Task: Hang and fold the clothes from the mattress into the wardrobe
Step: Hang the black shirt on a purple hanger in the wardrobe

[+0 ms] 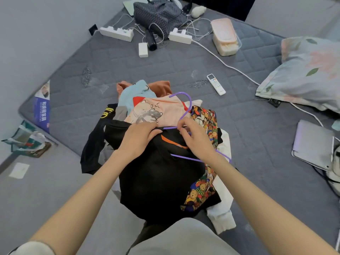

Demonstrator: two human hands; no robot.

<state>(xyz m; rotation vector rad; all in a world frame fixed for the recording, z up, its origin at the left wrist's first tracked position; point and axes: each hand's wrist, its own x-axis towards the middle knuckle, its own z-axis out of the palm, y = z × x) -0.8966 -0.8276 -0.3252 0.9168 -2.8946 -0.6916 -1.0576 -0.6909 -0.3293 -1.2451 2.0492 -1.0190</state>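
Observation:
A pile of clothes lies on the grey mattress [165, 67]: a black garment [158, 177] with an orange neck trim on top, a peach cartoon shirt [156, 111], a bear-print piece [204, 115], a white garment [222, 203], light blue and rust items behind. A purple hanger [185, 107] rests partly inside the black garment's neck, hook pointing away from me. My left hand [141, 137] pinches the black collar. My right hand [193, 138] grips the hanger at its neck.
Beyond the pile lie a white remote [216, 84], power strips [117, 33] with cables, a hair dryer [151, 40], a dotted dark bag [160, 15] and a pink-lidded box [225, 36]. A floral pillow [305, 74] and a laptop [312, 144] sit right. Bags lie on the floor left.

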